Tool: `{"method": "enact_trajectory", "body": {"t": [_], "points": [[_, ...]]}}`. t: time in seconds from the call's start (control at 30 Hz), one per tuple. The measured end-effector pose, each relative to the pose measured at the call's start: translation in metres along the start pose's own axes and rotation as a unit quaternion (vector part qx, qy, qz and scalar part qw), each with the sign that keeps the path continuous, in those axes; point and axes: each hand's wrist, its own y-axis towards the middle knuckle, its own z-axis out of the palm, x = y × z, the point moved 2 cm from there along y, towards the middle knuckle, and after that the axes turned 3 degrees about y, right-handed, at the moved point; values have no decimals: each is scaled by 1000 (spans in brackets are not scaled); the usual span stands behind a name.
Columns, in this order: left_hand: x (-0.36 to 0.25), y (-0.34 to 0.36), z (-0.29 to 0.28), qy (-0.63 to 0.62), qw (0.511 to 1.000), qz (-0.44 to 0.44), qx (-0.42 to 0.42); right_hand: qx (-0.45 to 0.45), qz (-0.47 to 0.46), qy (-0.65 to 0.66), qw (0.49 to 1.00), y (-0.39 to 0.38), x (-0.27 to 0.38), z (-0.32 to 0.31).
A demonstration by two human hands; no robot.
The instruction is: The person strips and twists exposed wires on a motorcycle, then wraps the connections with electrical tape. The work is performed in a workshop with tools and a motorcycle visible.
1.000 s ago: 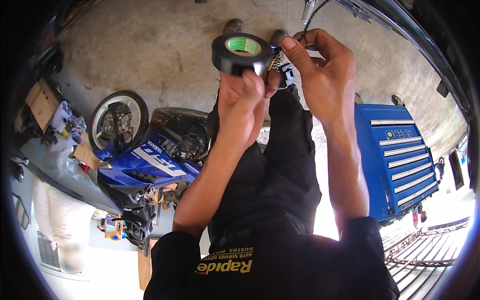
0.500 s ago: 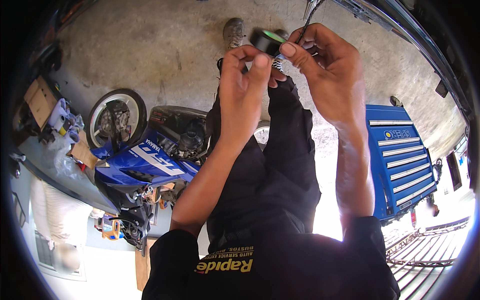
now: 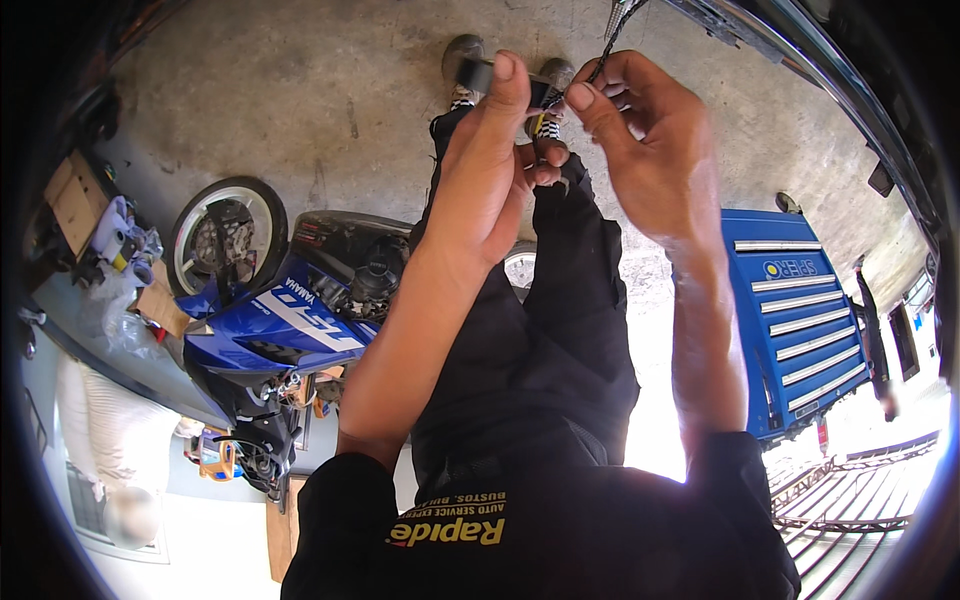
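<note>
My left hand (image 3: 488, 165) is closed around a roll of black tape (image 3: 474, 75), its thumb laid over it. A dark strip of tape (image 3: 538, 94) shows between the thumb and the cable. My right hand (image 3: 655, 135) pinches a thin black braided-looking cable (image 3: 614, 42) between thumb and fingertips. The cable runs upward from there toward the vehicle's edge. Both hands are close together above my shoes, and the tape meets the cable between them. The left fingers partly hide the roll.
A dark vehicle edge (image 3: 800, 40) crosses the upper right. At the left a blue motorcycle (image 3: 270, 330) stands by a cluttered bench (image 3: 120, 250). A blue tool cabinet (image 3: 795, 320) is at the right. One person (image 3: 110, 420) is at lower left, another (image 3: 874, 340) at far right.
My left hand has turned and the tape roll has swung leftward, away from the cable. The right hand stays nearly in place, pinching the cable. A person has come into view at far right.
</note>
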Motion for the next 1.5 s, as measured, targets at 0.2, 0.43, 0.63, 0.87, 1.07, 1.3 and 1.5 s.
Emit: {"method": "enact_trajectory", "body": {"t": [0.2,0.43,0.63,0.87,1.07,1.3,1.5], "points": [[11,-10,-12,-5,985,174,-14,-35,32,4,999,4,-4,10],[-1,-16,-23,420,779,464,47,17,-29,-35,999,5,3,-4],[21,-14,-24,184,926,328,-18,31,6,56,998,4,-8,2],[13,2,-26,-22,991,112,68,58,12,168,984,2,0,14],[1,5,-16,18,996,90,8,56,-38,42,997,6,1,8],[-13,14,-5,97,995,12,-7,52,-46,49,996,5,5,7],[-10,9,-12,68,995,68,0,-13,1,89,996,4,-3,12]]}}
